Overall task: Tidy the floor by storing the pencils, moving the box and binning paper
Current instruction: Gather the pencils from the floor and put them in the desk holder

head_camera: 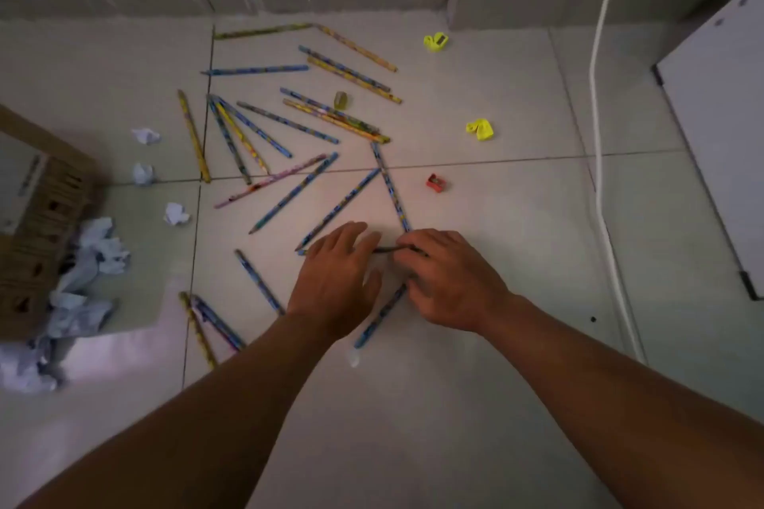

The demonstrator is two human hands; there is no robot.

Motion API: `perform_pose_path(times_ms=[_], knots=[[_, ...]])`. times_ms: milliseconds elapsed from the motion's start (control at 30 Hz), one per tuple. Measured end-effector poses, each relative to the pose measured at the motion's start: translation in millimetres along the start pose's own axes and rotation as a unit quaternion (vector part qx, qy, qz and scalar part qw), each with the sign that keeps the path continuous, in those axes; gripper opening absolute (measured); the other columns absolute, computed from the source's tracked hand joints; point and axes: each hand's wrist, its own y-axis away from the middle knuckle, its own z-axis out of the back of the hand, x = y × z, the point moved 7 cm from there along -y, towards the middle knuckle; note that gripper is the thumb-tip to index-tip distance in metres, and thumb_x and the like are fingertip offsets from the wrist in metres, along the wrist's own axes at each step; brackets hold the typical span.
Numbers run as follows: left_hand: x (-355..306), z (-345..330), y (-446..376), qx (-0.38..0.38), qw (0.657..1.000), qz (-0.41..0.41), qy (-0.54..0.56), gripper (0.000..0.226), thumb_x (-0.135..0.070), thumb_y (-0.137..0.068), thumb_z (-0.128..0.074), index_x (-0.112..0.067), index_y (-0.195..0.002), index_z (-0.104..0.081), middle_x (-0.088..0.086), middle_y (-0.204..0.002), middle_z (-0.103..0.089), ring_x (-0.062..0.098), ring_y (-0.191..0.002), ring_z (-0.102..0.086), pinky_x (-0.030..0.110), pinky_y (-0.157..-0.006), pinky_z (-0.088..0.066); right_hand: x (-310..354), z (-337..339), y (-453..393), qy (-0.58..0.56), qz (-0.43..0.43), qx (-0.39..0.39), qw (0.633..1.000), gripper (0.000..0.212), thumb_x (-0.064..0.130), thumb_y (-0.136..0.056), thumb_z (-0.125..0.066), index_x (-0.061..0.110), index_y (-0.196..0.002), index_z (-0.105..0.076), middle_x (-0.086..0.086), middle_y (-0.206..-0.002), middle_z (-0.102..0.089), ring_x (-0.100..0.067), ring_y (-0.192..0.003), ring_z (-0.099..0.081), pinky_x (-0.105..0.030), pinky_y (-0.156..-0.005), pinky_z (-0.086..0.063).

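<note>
— Two bare hands at work? Any writing readable?

— None; the label on the brown cardboard box (pixel 39 219), far left of the red sharpener (pixel 437 183), is blurred. Right hand (pixel 448 281), below the sharpener, has fingers curled round a dark pencil (pixel 386 249) lying left-right. Left hand (pixel 341 279), beside it, fingers loosely spread, tips at that pencil; whether it grips, I cannot tell.

— Other pencils?

— Scattered patterned pencils (pixel 285 122) fan up-left of the sharpener on pale grey floor tiles (pixel 496 95). Crumpled white paper balls (pixel 175 214) lie by the box.
</note>
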Motion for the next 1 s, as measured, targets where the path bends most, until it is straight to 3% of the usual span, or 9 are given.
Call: perform_pose_path(times_ms=[233, 400, 500, 600, 667, 733, 833, 900, 1000], knots=[[-4, -12, 11, -0.002, 1.0, 0.006, -0.014, 0.053, -0.036, -0.082, -0.043, -0.006, -0.118, -0.067, 0.017, -0.122, -0.064, 0.037, -0.11, -0.063, 0.047, -0.092, -0.051, 2, -22, 16, 0.039, 0.057, -0.005, 0.998, 0.015, 0.028, -0.086, -0.057, 0.024, -0.095, -0.068, 0.002, -0.105, -0.059, -0.021, -0.098, -0.057, -0.038, -0.08, -0.044], [3, -7, 7, -0.022, 0.999, 0.039, 0.018, 0.052, -0.038, -0.088, -0.04, -0.009, -0.122, -0.065, 0.016, -0.127, -0.062, 0.036, -0.116, -0.059, 0.047, -0.097, -0.047, 1, -20, 15, 0.068, 0.065, -0.022, 0.995, 0.009, 0.028, -0.091, -0.055, 0.025, -0.092, -0.063, 0.004, -0.096, -0.059, -0.02, -0.091, -0.056, -0.037, -0.073, -0.04], [19, 12, -2, -0.077, 0.99, 0.103, 0.066, 0.052, -0.044, -0.095, -0.039, -0.01, -0.129, -0.061, 0.014, -0.13, -0.06, 0.033, -0.119, -0.057, 0.046, -0.098, -0.047, -4, -6, 2, 0.029, -0.001, -0.06, 0.998, 0.013, 0.028, -0.092, -0.052, 0.021, -0.093, -0.062, 0.002, -0.09, -0.061, -0.023, -0.084, -0.059, -0.041, -0.07, -0.042], [30, 32, -7, -0.134, 0.964, 0.197, 0.121, 0.06, -0.053, -0.097, -0.046, -0.012, -0.141, -0.048, 0.011, -0.138, -0.054, 0.029, -0.127, -0.05, 0.045, -0.101, -0.044, -12, 6, -20, -0.097, -0.127, -0.127, 0.979, 0.006, 0.024, -0.088, -0.06, 0.019, -0.09, -0.063, 0.002, -0.087, -0.061, -0.024, -0.083, -0.061, -0.041, -0.071, -0.048], [34, 38, -7, -0.154, 0.932, 0.276, 0.18, 0.074, -0.058, -0.094, -0.052, -0.013, -0.15, -0.035, 0.009, -0.144, -0.049, 0.025, -0.134, -0.045, 0.044, -0.106, -0.042, -6, 5, -35, -0.182, -0.178, -0.151, 0.955, 0.005, 0.023, -0.087, -0.062, 0.019, -0.09, -0.063, 0.002, -0.087, -0.061, -0.022, -0.083, -0.061, -0.043, -0.073, -0.051], [37, 41, -4, -0.17, 0.885, 0.355, 0.25, 0.083, -0.061, -0.09, -0.056, -0.015, -0.153, -0.028, 0.003, -0.134, -0.058, 0.02, -0.126, -0.052, 0.039, -0.102, -0.045, 6, 0, -46, -0.239, -0.2, -0.158, 0.937, 0.005, 0.023, -0.088, -0.062, 0.02, -0.09, -0.064, 0.001, -0.087, -0.062, -0.021, -0.081, -0.061, -0.043, -0.072, -0.052], [51, 30, 0, -0.162, 0.804, 0.44, 0.366, 0.053, -0.052, -0.095, -0.055, -0.013, -0.132, -0.059, -0.008, -0.088, -0.071, 0.016, -0.096, -0.066, 0.035, -0.092, -0.051, 21, -9, -51, -0.275, -0.209, -0.152, 0.926, 0.007, 0.026, -0.088, -0.06, 0.022, -0.09, -0.065, 0.003, -0.087, -0.064, -0.018, -0.08, -0.062, -0.043, -0.072, -0.053], [58, 20, 3, -0.165, 0.729, 0.464, 0.475, 0.032, -0.039, -0.099, -0.053, -0.013, -0.097, -0.071, -0.001, -0.079, -0.075, 0.019, -0.087, -0.072, 0.043, -0.091, -0.056, 31, -16, -50, -0.282, -0.196, -0.128, 0.93, 0.01, 0.027, -0.089, -0.06, 0.021, -0.091, -0.068, 0.002, -0.087, -0.066, -0.017, -0.08, -0.063, -0.042, -0.073, -0.054], [61, 14, 8, -0.169, 0.646, 0.499, 0.553, 0.029, -0.027, -0.104, -0.045, -0.009, -0.097, -0.066, 0.007, -0.077, -0.074, 0.021, -0.081, -0.073, 0.045, -0.087, -0.059, 37, -19, -44, -0.26, -0.187, -0.135, 0.938, 0.016, 0.03, -0.09, -0.056, 0.021, -0.091, -0.068, 0.002, -0.088, -0.065, -0.018, -0.083, -0.063, -0.041, -0.074, -0.053]])
